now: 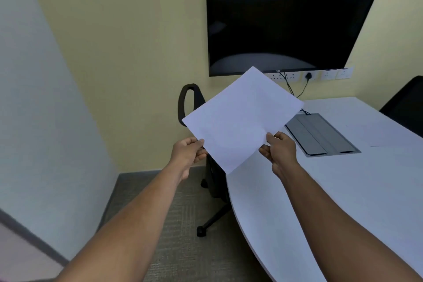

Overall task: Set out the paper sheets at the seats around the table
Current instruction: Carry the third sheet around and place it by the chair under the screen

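Observation:
I hold white paper (242, 119) in the air in front of me, tilted like a diamond; I cannot tell if it is one sheet or a thin stack. My left hand (186, 152) pinches its lower left edge and my right hand (280, 150) pinches its lower right edge. The paper hangs over the left end of the white table (343, 190), above a black office chair (194, 103) tucked at that end. Another white sheet (386, 141) lies flat on the table at the right, faint against the top.
A grey cable box lid (325, 135) is set into the tabletop. A dark wall screen (290, 18) hangs above wall sockets (309, 75). A second black chair (407, 107) stands at the far right. Grey carpet (164, 224) runs between the table and the left wall.

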